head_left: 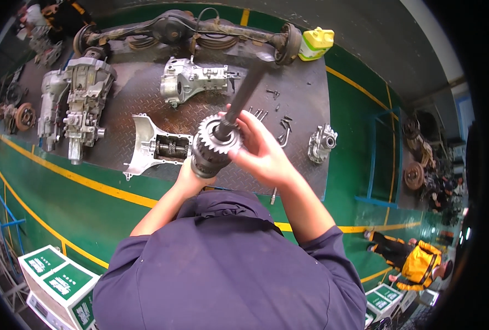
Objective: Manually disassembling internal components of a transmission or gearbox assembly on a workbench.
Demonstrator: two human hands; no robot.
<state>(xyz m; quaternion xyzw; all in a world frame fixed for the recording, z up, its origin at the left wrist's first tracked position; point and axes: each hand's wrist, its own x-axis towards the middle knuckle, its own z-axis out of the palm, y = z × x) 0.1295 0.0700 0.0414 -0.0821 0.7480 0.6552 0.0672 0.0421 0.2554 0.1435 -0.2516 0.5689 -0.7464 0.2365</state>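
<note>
A long gear shaft is held up in front of my chest, above the near edge of the metal workbench. Its toothed gear faces up, and its thin end tilts away to the upper right. My left hand grips the lower gear end from below, most of its fingers hidden behind the part. Around the gear's right side curl the fingers of my right hand, thumb near the teeth. Just left of the shaft lies an opened silver gearbox housing with gears inside. Beyond sits another silver housing.
An axle spans the bench's far side, beside a yellow jug. Gearboxes stand at left. Loose bolts and a small casting lie right. A person in yellow and black is off to the right.
</note>
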